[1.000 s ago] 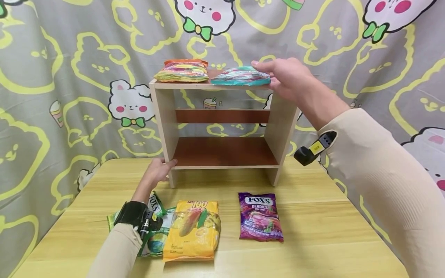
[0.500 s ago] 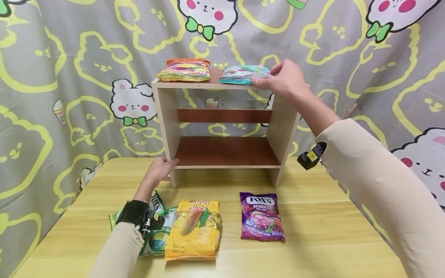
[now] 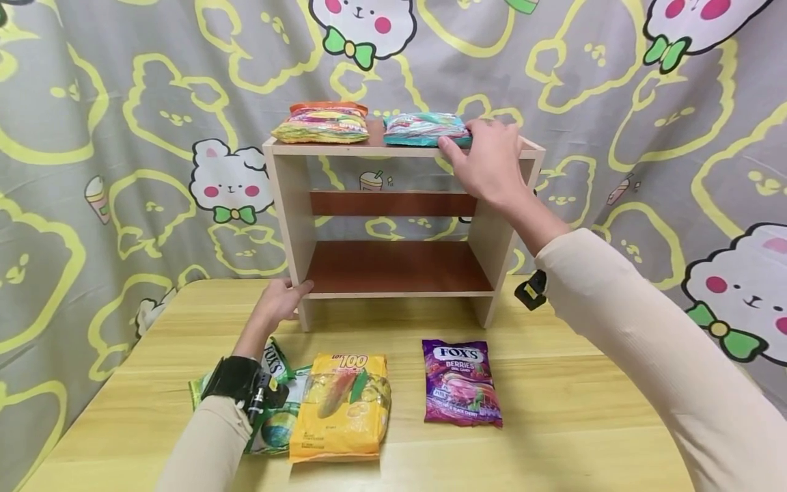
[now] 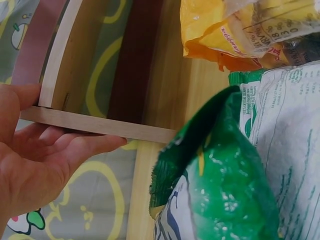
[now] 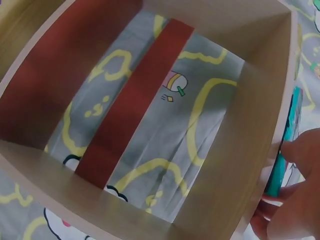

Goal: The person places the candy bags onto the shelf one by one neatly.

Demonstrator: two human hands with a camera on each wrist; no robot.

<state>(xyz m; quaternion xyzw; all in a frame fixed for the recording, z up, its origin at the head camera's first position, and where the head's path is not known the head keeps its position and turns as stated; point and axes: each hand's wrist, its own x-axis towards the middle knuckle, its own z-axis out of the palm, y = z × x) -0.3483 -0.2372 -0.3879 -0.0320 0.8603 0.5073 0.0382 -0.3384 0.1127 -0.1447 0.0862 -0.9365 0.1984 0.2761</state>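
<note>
With your right hand (image 3: 488, 160), you are pinching the right end of the teal candy bag (image 3: 424, 130), which is lying on the top board of the wooden shelf unit (image 3: 399, 266), to the right of an orange-and-yellow candy bag (image 3: 322, 124). Your left hand (image 3: 281, 301) is gripping the unit's left side panel (image 3: 297, 212) low down. On the table (image 3: 553, 410), the yellow LOT 100 bag (image 3: 341, 417) is lying beside green packets (image 3: 277, 362), and the purple FOX'S Berries bag (image 3: 461, 383) is resting apart, farther right.

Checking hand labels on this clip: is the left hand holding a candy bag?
No, the left hand grips the side panel of the shelf unit between thumb and fingers.
</note>
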